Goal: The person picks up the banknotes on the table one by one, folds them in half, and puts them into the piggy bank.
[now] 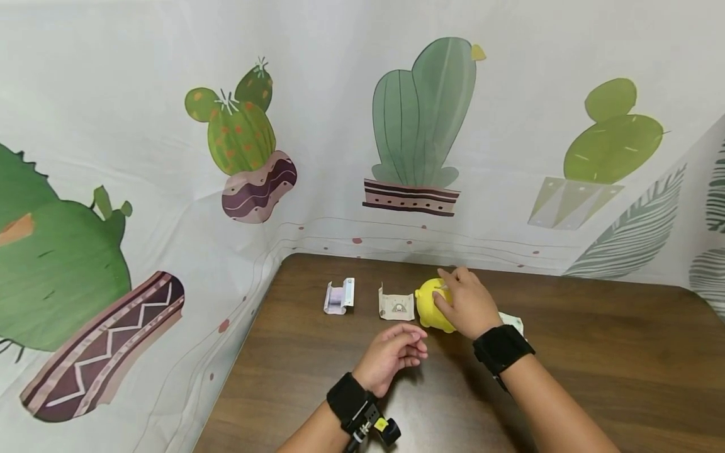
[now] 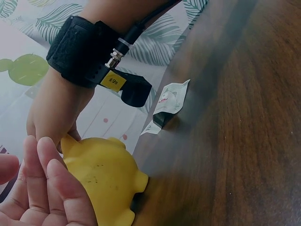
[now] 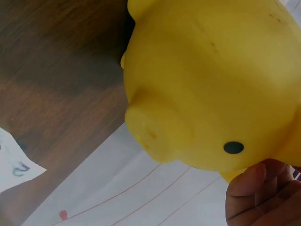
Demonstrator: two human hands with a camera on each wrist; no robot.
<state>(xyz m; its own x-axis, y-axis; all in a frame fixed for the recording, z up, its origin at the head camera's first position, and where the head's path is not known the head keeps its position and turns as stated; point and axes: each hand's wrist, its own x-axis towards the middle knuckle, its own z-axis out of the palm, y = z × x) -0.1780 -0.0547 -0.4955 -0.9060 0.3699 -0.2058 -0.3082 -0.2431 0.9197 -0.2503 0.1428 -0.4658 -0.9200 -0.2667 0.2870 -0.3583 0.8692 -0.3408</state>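
A yellow pig-shaped piggy bank (image 1: 433,308) stands on the brown table, its snout and one black eye visible in the right wrist view. My right hand (image 1: 467,305) grips its upper part, with fingers (image 3: 258,188) bent near an ear. A small pale patch shows by those fingertips, too small to identify. Holding nothing, my left hand (image 1: 393,355) hovers in front of the piggy bank with loosely bent fingers. A creased beige note (image 1: 396,306) lies just left of the piggy bank. Beyond my right wrist is a folded greenish note (image 1: 511,322), partly covered in the head view.
A folded pale purple note (image 1: 338,297) lies farther left on the table (image 1: 595,352). Behind the table's back edge hangs a white cloth (image 1: 328,126) printed with cacti. Each wrist wears a black strap; a camera with a cable (image 1: 376,425) sits on the left one.
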